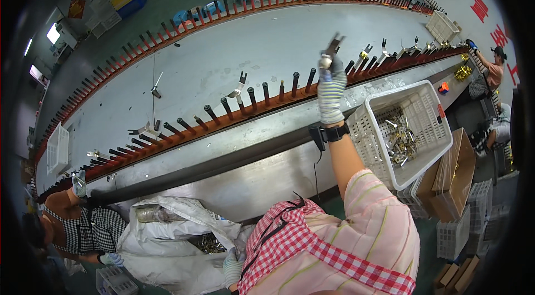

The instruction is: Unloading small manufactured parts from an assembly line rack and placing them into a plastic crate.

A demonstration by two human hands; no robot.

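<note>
My right hand [331,94], in a striped knit glove, reaches out over the row of upright pegs [281,91]. It grips a fork-ended metal part [333,47], whose two dark prongs point up and away. Similar forked parts [241,84] sit on some of the pegs to the left and right of it. Low in the view, my left hand [233,269], also gloved, is against the edge of a white woven sack [167,242]; its fingers are mostly hidden. Inside the sack's mouth lies a heap of small metal parts [209,243].
A white plastic crate [365,133] of metal parts stands right of my arm. Cardboard boxes [454,175] are beyond it. One co-worker [89,228] works at the left, others [493,72] at the far right. The grey table [223,44] has a second peg row along its far edge.
</note>
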